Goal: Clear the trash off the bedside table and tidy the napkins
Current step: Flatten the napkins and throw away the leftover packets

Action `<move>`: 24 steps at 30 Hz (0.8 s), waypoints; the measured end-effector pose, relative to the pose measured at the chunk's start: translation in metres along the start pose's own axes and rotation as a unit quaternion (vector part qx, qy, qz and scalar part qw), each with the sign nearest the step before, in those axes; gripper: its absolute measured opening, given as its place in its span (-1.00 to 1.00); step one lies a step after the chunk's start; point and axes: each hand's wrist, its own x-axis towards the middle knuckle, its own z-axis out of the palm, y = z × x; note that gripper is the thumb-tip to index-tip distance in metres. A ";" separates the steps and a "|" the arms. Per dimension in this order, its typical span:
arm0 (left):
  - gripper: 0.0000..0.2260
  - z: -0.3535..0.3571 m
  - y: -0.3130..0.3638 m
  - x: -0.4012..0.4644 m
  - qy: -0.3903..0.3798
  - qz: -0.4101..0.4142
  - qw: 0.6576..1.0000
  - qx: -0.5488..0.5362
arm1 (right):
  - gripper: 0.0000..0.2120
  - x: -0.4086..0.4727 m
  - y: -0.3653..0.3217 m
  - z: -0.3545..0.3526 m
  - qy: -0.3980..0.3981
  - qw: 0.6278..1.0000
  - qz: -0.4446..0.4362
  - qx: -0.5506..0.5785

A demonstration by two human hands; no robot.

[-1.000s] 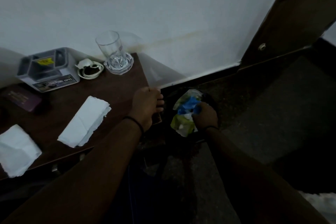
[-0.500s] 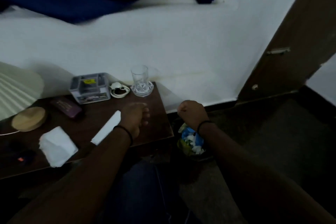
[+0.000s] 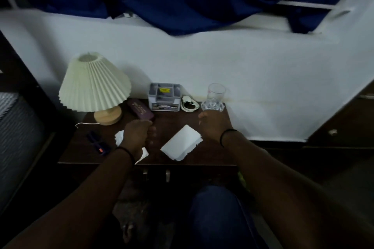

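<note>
Two white napkins lie on the dark wooden bedside table (image 3: 172, 125). The right napkin (image 3: 182, 145) sits folded near the front edge, between my hands. My left hand (image 3: 138, 135) hovers over the left napkin (image 3: 119, 139) with loosely curled fingers and hides most of it. My right hand (image 3: 213, 125) is above the table's right side, fingers relaxed and empty, just in front of the drinking glass (image 3: 216, 95). A small white dish (image 3: 189, 104) with dark scraps in it stands beside the glass.
At the back of the table stand a pleated lamp (image 3: 95, 85), a purple case (image 3: 140, 111) and a grey organiser box (image 3: 164, 97). A dark gadget (image 3: 99, 144) lies front left. Blue curtain (image 3: 182, 0) hangs above; a brown door (image 3: 348, 119) is right.
My right hand left the wrappers in the bin on the floor and rose over the table. My left hand moved from the table's right edge to the left napkin. The view tilted up.
</note>
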 end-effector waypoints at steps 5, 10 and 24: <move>-0.84 -0.013 -0.017 0.031 0.026 -0.005 0.999 -0.017 | -0.70 0.047 -0.009 0.046 -0.018 0.998 -0.014 -0.055; -0.90 -0.005 -0.017 0.073 0.028 0.022 0.999 -0.023 | -0.60 0.103 -0.004 0.081 0.018 0.994 0.012 -0.107; -0.83 -0.016 -0.026 0.115 0.020 0.001 0.998 -0.058 | -0.67 0.154 0.004 0.098 -0.017 0.990 -0.007 -0.143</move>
